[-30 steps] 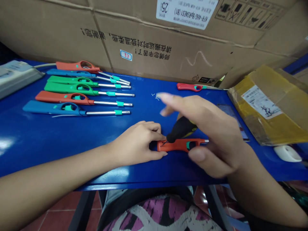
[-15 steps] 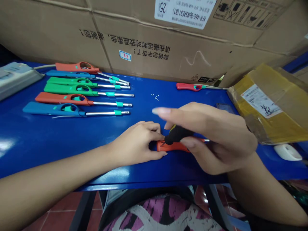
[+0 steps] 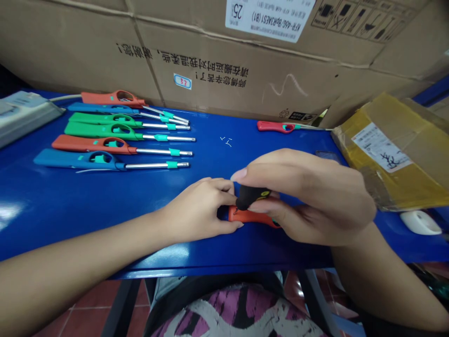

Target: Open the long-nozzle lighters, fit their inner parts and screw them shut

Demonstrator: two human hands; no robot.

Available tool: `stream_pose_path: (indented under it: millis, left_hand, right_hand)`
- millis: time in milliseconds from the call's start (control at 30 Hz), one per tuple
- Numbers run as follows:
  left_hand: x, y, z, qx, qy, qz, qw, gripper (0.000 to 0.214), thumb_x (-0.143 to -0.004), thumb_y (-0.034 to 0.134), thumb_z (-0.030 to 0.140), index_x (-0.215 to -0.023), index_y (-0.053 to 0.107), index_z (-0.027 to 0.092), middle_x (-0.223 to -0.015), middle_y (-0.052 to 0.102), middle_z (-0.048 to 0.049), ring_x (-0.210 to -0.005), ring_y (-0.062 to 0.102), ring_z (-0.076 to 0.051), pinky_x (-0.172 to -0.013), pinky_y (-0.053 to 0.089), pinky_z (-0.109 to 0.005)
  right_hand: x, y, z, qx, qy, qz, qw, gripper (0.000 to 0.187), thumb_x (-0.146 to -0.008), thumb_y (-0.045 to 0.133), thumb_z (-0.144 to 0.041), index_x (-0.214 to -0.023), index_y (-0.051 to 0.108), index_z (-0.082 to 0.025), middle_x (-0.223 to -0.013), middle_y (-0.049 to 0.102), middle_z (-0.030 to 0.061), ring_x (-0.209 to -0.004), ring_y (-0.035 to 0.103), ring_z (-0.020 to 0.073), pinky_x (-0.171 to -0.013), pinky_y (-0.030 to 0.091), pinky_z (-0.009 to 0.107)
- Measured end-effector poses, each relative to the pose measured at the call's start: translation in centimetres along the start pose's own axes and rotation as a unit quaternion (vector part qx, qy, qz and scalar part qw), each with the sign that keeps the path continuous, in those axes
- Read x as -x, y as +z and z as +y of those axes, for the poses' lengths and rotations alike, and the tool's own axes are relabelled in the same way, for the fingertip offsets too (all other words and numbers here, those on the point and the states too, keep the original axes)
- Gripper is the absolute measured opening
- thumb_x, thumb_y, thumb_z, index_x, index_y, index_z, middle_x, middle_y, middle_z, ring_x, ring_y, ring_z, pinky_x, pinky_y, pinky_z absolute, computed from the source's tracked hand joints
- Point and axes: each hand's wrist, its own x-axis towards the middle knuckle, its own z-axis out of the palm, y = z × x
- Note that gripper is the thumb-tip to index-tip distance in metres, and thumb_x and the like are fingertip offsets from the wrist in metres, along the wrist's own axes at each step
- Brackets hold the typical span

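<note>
An orange gas lighter point(image 3: 250, 216) lies on the blue table, its handle end toward the left. My left hand point(image 3: 201, 206) grips that end between thumb and fingers, pressing it to the table. Above the lighter, my right hand point(image 3: 308, 196) is closed on the black handle of a screwdriver point(image 3: 253, 195) with a small yellow mark. The screwdriver's thin tip points down at the lighter's handle, close to my left fingers. My right hand hides most of the lighter's front part.
Several lighters, among them a blue one point(image 3: 77, 159), lie in a row at left. A red lighter point(image 3: 275, 126) lies at the back. A carton point(image 3: 196, 51) stands behind, a yellow-taped box point(image 3: 396, 154) and white mouse point(image 3: 420, 222) at right, a power strip point(image 3: 26, 112) at left.
My right fingers have shifted round the screwdriver handle, the index fingertip moving slightly right and down, and the handle leans differently. My left hand and the orange lighter have stayed in place.
</note>
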Motion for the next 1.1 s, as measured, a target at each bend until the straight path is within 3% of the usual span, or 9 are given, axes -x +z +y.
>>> stream_pose_path:
  millis: [133,267,467,733,867,967,1100]
  left_hand:
    - [0.0,0.0,-0.2,0.019,-0.015,-0.020,1.000,0.016,-0.086,0.071,0.032,-0.091,0.074,0.018,-0.089,0.070,-0.0032,-0.081,0.068,-0.020,-0.072,0.052,-0.031]
    - [0.0,-0.1,0.0,0.008,-0.008,-0.004,1.000,0.015,-0.085,0.072,0.032,-0.090,0.074,0.018,-0.092,0.071,-0.0035,-0.083,0.068,-0.021,-0.071,0.051,-0.032]
    - [0.1,-0.1,0.2,-0.003,-0.020,-0.002,1.000,0.012,-0.083,0.072,0.031,-0.081,0.074,0.019,-0.088,0.069,-0.0031,-0.082,0.067,-0.022,-0.070,0.049,-0.033]
    - [-0.1,-0.3,0.6,-0.018,-0.042,-0.024,0.999,0.014,-0.080,0.068,0.028,-0.089,0.070,0.018,-0.092,0.069,-0.0042,-0.089,0.066,-0.023,-0.076,0.049,-0.035]
    - [0.0,-1.2,1.0,-0.066,-0.057,-0.062,0.994,0.026,-0.073,0.070,0.029,-0.097,0.068,0.020,-0.092,0.067,-0.0023,-0.088,0.064,-0.024,-0.079,0.047,-0.039]
    - [0.2,-1.4,1.4,-0.103,-0.058,-0.085,0.989,0.033,-0.070,0.075,0.032,-0.100,0.067,0.021,-0.092,0.066,-0.0015,-0.087,0.060,-0.025,-0.078,0.046,-0.040]
    - [0.3,-0.4,1.9,-0.105,-0.047,-0.075,0.991,0.065,-0.072,0.080,0.059,-0.120,0.063,0.020,-0.109,0.065,-0.0057,-0.099,0.060,-0.029,-0.086,0.047,-0.044]
  right_hand:
    - [0.0,-0.1,-0.1,-0.033,-0.005,0.017,0.999,0.044,-0.089,0.061,-0.011,-0.133,0.059,-0.016,-0.127,0.071,0.0013,-0.115,0.065,0.0155,-0.097,0.055,0.025]
    - [0.1,-0.2,-0.3,-0.019,0.004,-0.007,1.000,0.050,-0.086,0.063,-0.006,-0.134,0.058,-0.018,-0.128,0.068,0.0018,-0.112,0.065,0.0140,-0.094,0.056,0.026]
    - [0.0,0.2,-0.3,-0.022,-0.008,0.028,0.999,0.039,-0.091,0.062,-0.008,-0.128,0.061,-0.020,-0.124,0.071,0.0036,-0.107,0.068,0.0136,-0.088,0.058,0.026]
    - [0.4,0.2,0.0,-0.084,0.000,0.085,0.993,0.034,-0.094,0.059,-0.014,-0.127,0.062,-0.019,-0.115,0.072,0.0052,-0.106,0.068,0.0188,-0.091,0.060,0.034]
    - [0.4,-0.2,0.3,-0.132,0.045,0.208,0.968,0.030,-0.092,0.059,-0.016,-0.121,0.064,-0.023,-0.110,0.072,0.0051,-0.096,0.069,0.0201,-0.073,0.063,0.032]
    - [0.4,-0.5,1.5,-0.188,0.108,0.278,0.936,0.024,-0.094,0.060,-0.020,-0.117,0.062,-0.025,-0.109,0.068,0.0046,-0.078,0.069,0.0145,-0.058,0.062,0.025]
    - [0.5,0.3,4.1,-0.280,0.217,0.266,0.896,0.017,-0.086,0.073,-0.023,-0.096,0.059,-0.023,-0.105,0.059,0.0006,-0.071,0.070,0.0110,-0.064,0.065,0.026]
